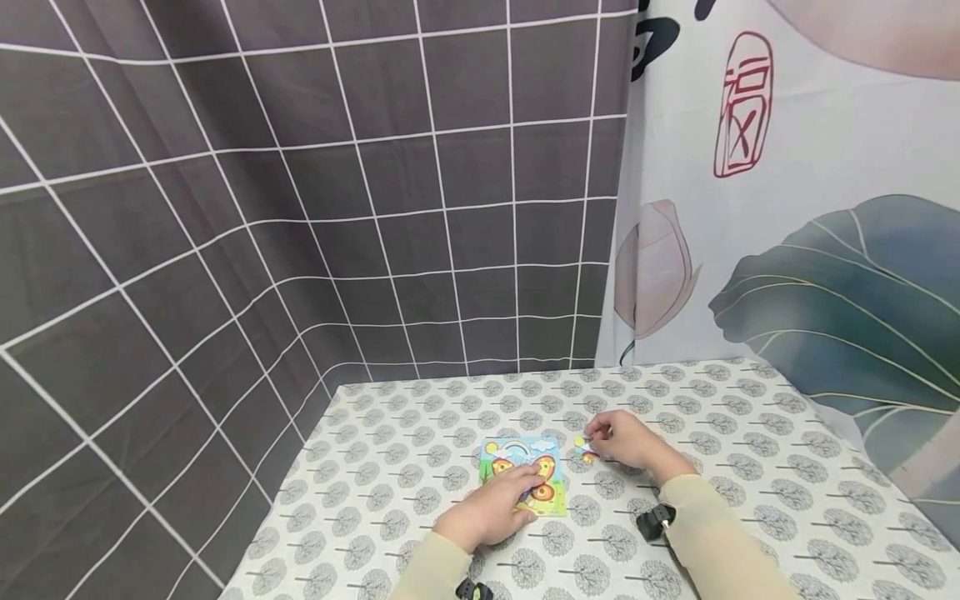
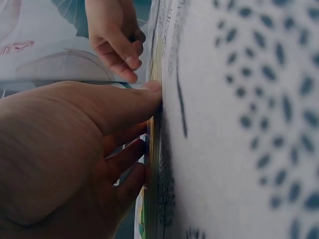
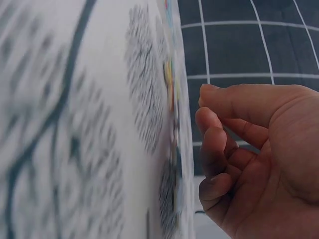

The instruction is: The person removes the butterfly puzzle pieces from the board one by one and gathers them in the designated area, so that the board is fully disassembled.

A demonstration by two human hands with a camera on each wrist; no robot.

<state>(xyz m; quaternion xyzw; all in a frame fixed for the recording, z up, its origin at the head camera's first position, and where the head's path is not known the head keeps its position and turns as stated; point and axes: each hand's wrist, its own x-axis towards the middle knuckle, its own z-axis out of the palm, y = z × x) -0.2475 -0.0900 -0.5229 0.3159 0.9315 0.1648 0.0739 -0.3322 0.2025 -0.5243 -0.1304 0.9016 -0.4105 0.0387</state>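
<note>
A square jigsaw puzzle (image 1: 551,446) with a butterfly, a rainbow and a sun lies on the table in the head view. My left hand (image 1: 504,504) rests across its lower left part, hiding some of the picture. The left wrist view has that hand's thumb (image 2: 132,102) at the puzzle's edge and its other fingers spread over the top. To the right of the puzzle lie small colourful puzzle pieces (image 1: 582,448). Close beside them, my right hand (image 1: 626,440) has loosely bent fingers. Nothing shows between its thumb and fingertips in the right wrist view.
A white cloth (image 1: 420,433) printed with grey trees covers the table. Behind it hangs a dark grid-patterned curtain (image 1: 480,242), with a pale leaf-printed curtain (image 1: 675,167) to the right. Black wrist bands (image 1: 656,522) sit on both sleeves.
</note>
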